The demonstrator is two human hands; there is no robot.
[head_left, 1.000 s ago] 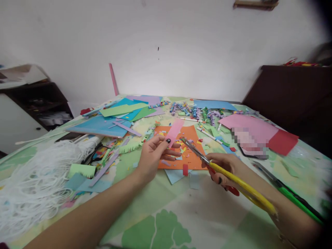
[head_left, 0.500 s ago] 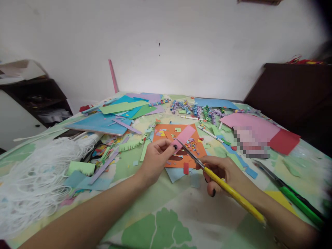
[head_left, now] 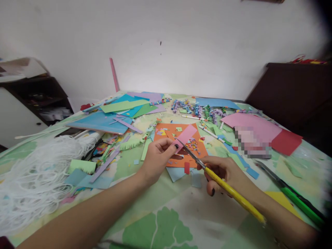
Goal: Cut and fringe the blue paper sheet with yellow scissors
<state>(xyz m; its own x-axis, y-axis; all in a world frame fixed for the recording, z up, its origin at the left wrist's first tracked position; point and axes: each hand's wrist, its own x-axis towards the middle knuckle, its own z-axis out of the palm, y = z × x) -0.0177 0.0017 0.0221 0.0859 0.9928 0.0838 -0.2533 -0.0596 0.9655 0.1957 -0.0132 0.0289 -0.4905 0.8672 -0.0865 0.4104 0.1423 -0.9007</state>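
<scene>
My left hand pinches the near end of a pink paper strip, thumb on top. Yellow-handled scissors are in my right hand, whose fingers wrap the handle end nearest the blades. The blade tips lie at the strip's right edge, close to my left thumb; whether they bite into the paper I cannot tell. Below the strip lies an orange sheet strewn with small coloured paper snippets. A small red paper piece sits at the sheet's near edge.
Tangled white string heaps at the left. Behind it are blue sheets. Curled paper ribbons and a white marker pen lie beyond the orange sheet. At the right are pink paper, red paper and a green-handled cutting tool.
The view has shifted very slightly. Both hands, the pink strip and the scissors keep nearly the same places.
</scene>
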